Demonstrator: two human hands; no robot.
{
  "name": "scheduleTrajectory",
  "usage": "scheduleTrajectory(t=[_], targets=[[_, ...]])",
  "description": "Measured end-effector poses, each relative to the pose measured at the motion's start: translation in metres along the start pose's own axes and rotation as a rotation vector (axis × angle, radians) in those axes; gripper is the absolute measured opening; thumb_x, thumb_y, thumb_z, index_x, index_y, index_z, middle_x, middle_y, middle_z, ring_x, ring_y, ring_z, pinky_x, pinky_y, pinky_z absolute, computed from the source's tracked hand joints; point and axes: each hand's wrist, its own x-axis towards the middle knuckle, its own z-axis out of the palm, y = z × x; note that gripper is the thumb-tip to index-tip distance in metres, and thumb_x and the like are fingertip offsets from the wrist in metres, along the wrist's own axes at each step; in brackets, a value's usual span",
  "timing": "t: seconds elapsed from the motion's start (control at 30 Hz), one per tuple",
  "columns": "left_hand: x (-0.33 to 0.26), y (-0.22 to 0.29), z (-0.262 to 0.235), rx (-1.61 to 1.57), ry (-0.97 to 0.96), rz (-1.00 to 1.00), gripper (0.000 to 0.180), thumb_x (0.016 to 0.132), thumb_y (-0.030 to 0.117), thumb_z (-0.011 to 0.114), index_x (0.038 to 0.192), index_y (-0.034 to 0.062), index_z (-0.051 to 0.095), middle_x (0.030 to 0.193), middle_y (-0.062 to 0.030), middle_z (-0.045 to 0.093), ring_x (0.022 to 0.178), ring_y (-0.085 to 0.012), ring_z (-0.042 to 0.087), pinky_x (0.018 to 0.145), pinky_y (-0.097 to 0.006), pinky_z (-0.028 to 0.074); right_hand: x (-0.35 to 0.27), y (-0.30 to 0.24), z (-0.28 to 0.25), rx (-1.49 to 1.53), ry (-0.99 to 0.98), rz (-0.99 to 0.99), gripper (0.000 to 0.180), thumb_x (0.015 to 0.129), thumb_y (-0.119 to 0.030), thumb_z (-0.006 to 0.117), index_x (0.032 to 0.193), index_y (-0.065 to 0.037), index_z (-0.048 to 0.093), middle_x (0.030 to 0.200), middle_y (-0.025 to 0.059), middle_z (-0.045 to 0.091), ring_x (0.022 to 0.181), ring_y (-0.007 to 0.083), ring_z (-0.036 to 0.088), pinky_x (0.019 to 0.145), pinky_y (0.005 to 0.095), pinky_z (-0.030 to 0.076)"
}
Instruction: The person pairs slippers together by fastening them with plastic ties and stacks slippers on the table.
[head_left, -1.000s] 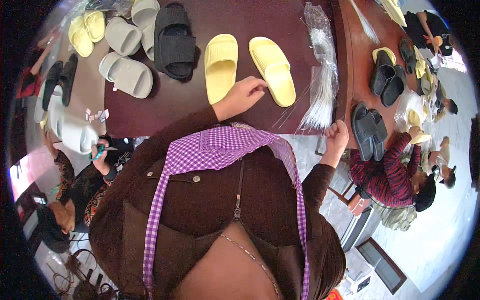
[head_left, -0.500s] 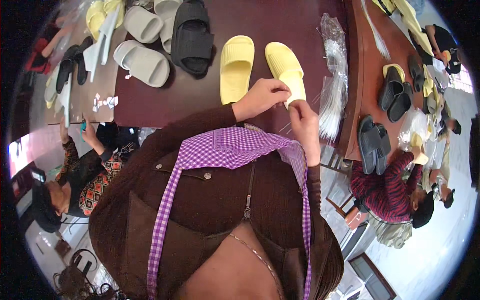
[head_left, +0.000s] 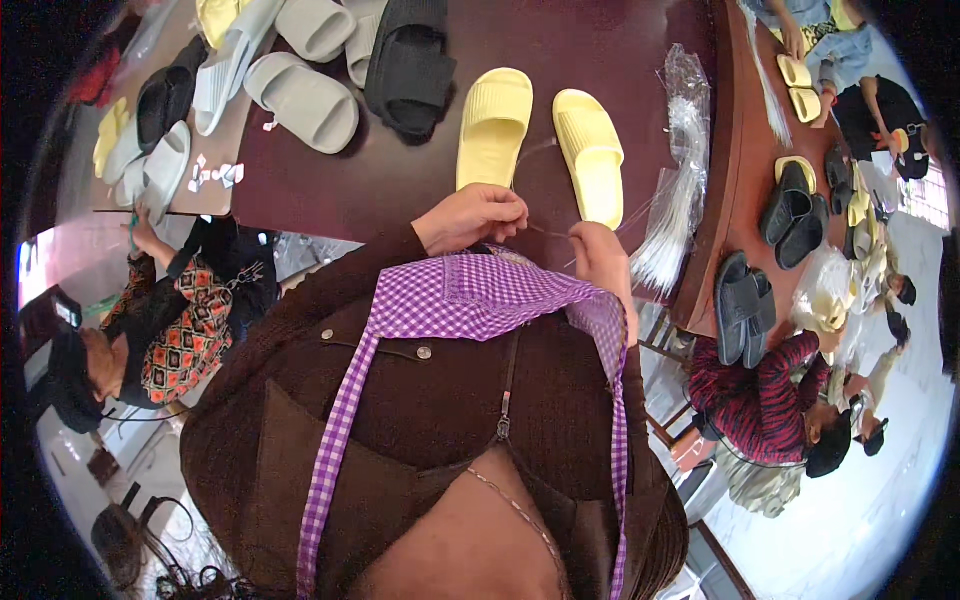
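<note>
Strand (head_left: 550,234) is curving mid-frame, left hand (head_left: 478,215) and right hand (head_left: 602,255) apparently pinching it; avoiding kinks is probably requiring gentleness.

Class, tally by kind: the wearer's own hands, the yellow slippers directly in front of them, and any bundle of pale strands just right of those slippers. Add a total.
Hands: 2 (left hand, right hand)
Yellow slippers: 2 (left slipper, right slipper)
Bundle of pale strands: 1
Total: 5
</note>
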Motion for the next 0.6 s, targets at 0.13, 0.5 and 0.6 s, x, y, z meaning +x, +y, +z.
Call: scheduleTrajectory(t=[0.13, 0.5, 0.6], targets=[[0.005, -0.015, -0.006, 0.034, 0.030, -0.089, 0.014, 0.088, 0.013, 0.055, 0.091, 0.0000, 0.059, 0.080, -0.0057, 0.060, 0.065, -0.0100, 0.055, 0.057, -0.022, 0.045, -0.010, 0.013, 0.013, -0.052, 0.006, -0.078, 0.008, 0.074, -0.001, 0.055, 0.082, -0.003, 0.054, 0.077, 0.0152, 0.056, 0.074, 0.0333, 0.055, 0.067, 0.0406, 0.044], [0.015, -0.041, -0.012, -0.036, 0.043, -0.212, 0.016, 0.088, 0.014, 0.055, 0.094, -0.0008, 0.058, 0.083, -0.0077, 0.061, 0.066, -0.0122, 0.057, 0.058, -0.023, 0.047, -0.032, 0.041, 0.022, -0.154, -0.086, -0.039, 0.010, 0.074, -0.001, 0.056, 0.084, -0.004, 0.054, 0.079, 0.0140, 0.055, 0.077, 0.0324, 0.055, 0.067, 0.0404, 0.045], [0.019, -0.045, -0.013, -0.017, 0.038, -0.228, 0.017, 0.089, 0.014, 0.054, 0.095, -0.0011, 0.058, 0.083, -0.0078, 0.061, 0.068, -0.0131, 0.058, 0.058, -0.023, 0.048, -0.036, 0.049, 0.027, -0.174, -0.091, -0.081, 0.009, 0.073, -0.001, 0.055, 0.081, -0.005, 0.053, 0.076, 0.0134, 0.054, 0.075, 0.0315, 0.055, 0.065, 0.0406, 0.045]])
